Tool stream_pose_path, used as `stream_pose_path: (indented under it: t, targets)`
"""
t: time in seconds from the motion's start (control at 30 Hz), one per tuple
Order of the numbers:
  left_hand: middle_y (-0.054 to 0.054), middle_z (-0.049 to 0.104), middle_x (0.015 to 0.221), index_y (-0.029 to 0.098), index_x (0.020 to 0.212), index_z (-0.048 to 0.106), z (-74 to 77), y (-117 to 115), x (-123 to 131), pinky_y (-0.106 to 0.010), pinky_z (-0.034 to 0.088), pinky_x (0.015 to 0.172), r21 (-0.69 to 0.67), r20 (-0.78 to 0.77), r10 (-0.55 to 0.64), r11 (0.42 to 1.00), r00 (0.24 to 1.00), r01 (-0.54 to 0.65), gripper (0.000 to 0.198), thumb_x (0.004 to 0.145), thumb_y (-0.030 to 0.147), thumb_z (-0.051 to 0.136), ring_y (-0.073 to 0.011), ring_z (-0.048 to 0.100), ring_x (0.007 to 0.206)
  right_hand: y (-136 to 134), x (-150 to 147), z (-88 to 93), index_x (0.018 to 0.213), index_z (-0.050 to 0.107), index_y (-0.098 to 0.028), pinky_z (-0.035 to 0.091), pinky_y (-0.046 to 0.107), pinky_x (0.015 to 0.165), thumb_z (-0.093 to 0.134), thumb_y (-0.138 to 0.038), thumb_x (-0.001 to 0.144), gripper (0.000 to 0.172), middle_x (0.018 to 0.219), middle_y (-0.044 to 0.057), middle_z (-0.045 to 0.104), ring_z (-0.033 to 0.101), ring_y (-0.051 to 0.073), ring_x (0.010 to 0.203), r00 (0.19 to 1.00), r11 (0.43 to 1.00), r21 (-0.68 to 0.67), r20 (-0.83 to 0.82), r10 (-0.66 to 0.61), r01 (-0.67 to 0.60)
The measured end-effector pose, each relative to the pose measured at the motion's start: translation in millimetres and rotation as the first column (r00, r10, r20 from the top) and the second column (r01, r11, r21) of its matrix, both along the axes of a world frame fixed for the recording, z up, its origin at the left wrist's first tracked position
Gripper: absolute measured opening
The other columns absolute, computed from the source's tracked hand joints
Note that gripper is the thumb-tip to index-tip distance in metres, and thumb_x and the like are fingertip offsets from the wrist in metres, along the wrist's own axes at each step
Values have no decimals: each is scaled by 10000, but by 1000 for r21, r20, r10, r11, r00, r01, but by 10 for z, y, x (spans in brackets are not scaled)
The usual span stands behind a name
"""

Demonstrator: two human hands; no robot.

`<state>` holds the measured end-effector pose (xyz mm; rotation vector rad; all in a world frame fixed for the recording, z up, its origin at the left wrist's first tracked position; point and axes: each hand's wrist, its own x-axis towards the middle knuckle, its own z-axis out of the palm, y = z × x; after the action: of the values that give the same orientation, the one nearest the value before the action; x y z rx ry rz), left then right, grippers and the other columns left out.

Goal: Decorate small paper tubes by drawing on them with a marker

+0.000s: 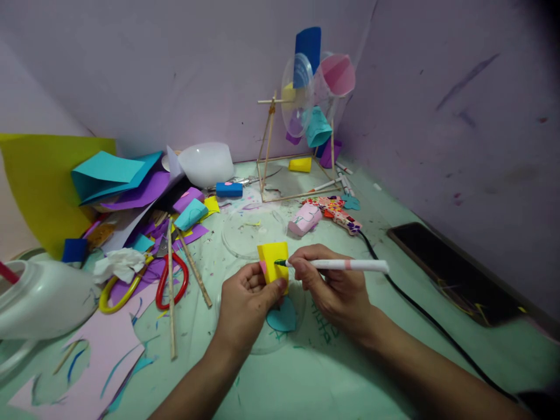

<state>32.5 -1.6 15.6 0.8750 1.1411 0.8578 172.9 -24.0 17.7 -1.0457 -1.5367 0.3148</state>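
Observation:
My left hand (247, 303) holds a small yellow paper piece (272, 252) upright between thumb and fingers. A pink patch shows on its left edge. In my right hand (335, 289) is a white marker (345, 265), gripped near its front end, its green tip at the face of the yellow paper, where a green mark shows. A light blue paper shape (282, 316) lies just below the yellow piece, over a clear round plastic lid (258, 349). Beyond my hands sits a pink paper roll (305, 220) with drawn lines.
Scissors (172, 280), sticks (171, 315) and paper scraps lie left, near a white bottle (48, 297). A stick frame (268, 146) with a clear disc (297, 96) and paper cups stands at the back. A patterned glue gun (335, 211), black cable (420, 303) and phone (450, 268) are right.

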Motion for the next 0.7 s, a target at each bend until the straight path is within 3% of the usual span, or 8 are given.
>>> stream_pose_path:
  t: [0.27,0.43,0.7]
  targets:
    - [-87,738,786,96,887,660,-4,-9,-12,-240,532,575,-4,-11,-4,1000,1000,4,451,520,280,845,-160,655,654,-17,-21,12,720,599,-157,410,186,433,530,-126,837,140,574,-23,557,504,75,464,997,998,-54,-69,33,-37]
    - [-81,746,788,103,889,667,-12,-5,-6,-240,533,579,8,3,-9,1000,1000,9,424,535,266,834,-158,662,651,-10,-5,-4,710,605,-145,375,194,396,536,-174,847,156,508,-41,515,448,62,389,997,992,-119,-57,-51,44]
    - [-78,749,793,100,889,671,-9,-3,-14,-242,543,588,31,6,-4,1000,1000,3,391,547,222,816,-161,668,666,6,24,-41,748,603,-148,371,197,394,541,-193,864,139,505,-49,503,451,63,393,984,982,-96,-54,-171,165]
